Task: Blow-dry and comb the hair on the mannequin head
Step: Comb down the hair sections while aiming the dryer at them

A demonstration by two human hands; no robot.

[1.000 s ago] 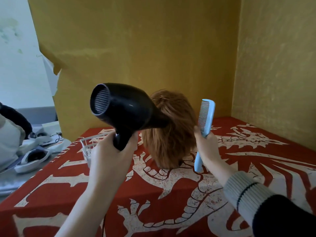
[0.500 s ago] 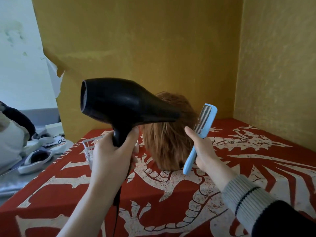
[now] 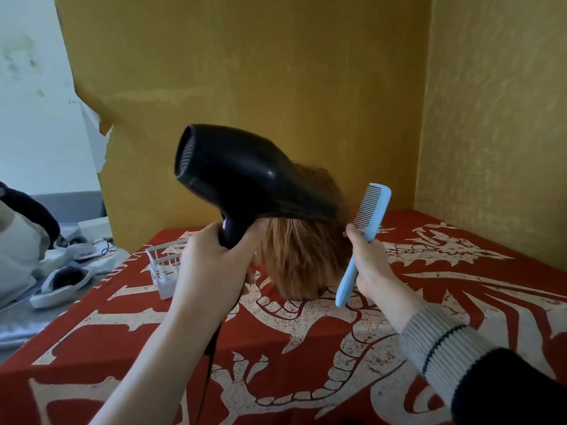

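A mannequin head with ginger hair stands on the red patterned tablecloth; its face is hidden. My left hand grips the handle of a black hair dryer, whose nozzle points right across the top of the hair. My right hand holds a light blue comb upright just right of the hair, teeth facing the head, not clearly touching it. The dryer's cord hangs down under my left wrist.
A small white wire basket sits on the table left of the head. Yellow walls close the back and right. Beyond the table's left edge lie white items and part of a seated person.
The dryer has swung from pointing its rear grille at me to lying across the top of the hair, nozzle right. The comb has tilted and stayed beside the hair.
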